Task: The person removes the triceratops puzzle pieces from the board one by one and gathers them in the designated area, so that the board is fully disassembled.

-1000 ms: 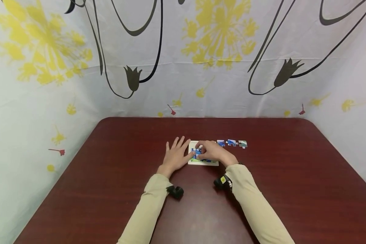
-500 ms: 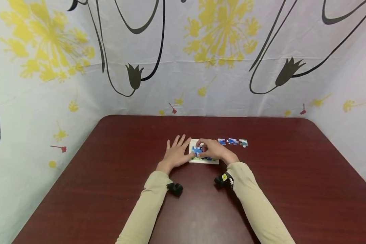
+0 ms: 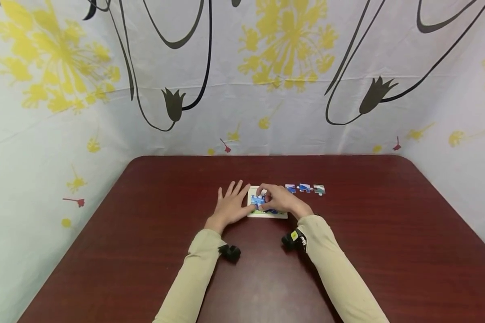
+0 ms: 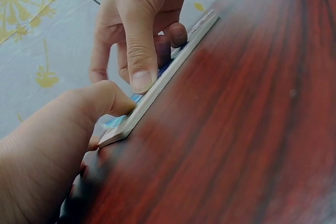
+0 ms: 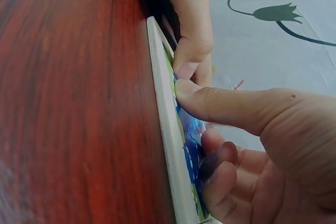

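Note:
A white-rimmed jigsaw puzzle board [image 3: 268, 216] lies flat on the table, with blue and green pieces in it. My left hand [image 3: 228, 209] rests palm down at the board's left side, fingers spread, its thumb touching the picture near the lower left. Over the board's right part, my right hand [image 3: 283, 200] bends its thumb and index finger about a blue puzzle piece [image 3: 258, 200] set among the others. In the right wrist view the right thumb [image 5: 191, 95] presses the picture beside the left thumb [image 5: 188, 69]. The right hand hides much of the board.
Three loose puzzle pieces lie in a row right of the board: one [image 3: 290, 188] by the right hand, a blue one [image 3: 305, 188] and a greenish one [image 3: 319, 189]. The dark red table [image 3: 165, 193] ends at a patterned cloth [image 3: 210, 125].
The head view shifts slightly. Both hands stay at the board, the right fingers making only small movements on the puzzle; the loose pieces stay put.

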Demonstrator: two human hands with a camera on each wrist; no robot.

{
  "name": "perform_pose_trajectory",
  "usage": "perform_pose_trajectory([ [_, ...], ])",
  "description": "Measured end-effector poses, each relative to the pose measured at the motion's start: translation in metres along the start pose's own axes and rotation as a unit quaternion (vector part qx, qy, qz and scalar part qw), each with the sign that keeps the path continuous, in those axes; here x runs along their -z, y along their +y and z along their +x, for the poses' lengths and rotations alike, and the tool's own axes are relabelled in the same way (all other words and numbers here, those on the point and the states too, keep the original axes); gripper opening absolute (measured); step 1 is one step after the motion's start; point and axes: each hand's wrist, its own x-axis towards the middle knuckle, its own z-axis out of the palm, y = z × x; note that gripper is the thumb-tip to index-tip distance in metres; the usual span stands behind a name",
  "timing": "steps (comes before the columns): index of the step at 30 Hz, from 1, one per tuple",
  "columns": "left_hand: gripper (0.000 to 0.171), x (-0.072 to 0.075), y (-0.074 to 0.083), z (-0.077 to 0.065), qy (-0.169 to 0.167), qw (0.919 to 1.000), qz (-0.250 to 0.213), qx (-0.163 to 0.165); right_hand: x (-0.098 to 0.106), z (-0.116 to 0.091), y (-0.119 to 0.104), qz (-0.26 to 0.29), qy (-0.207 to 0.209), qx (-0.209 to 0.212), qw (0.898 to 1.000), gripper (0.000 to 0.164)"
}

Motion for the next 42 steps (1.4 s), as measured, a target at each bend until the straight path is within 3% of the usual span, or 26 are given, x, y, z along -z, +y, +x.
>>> perform_pose_trajectory([
  [8,0.078,-0.0020,-0.0017,-0.0023,-0.007,1.0000,-0.002,0.001,-0.0044,0.0011,-0.0007,0.004,0.000,-0.006,1.000,0.031],
  [17,0.078,-0.0007,-0.0010,0.0004,-0.014,0.9999,0.007,0.000,-0.0019,0.0024,-0.0059,-0.063,0.046,0.006,0.997,0.028],
  [28,0.077,-0.0002,-0.0011,0.0005,-0.009,0.9999,0.005,0.002,-0.0043,0.0048,-0.0017,-0.061,0.093,0.032,0.993,0.014],
  [42,0.078,-0.0009,-0.0014,-0.0002,-0.011,0.9999,0.003,0.001,-0.0047,0.0060,0.0028,-0.074,0.099,0.046,0.991,0.016],
])
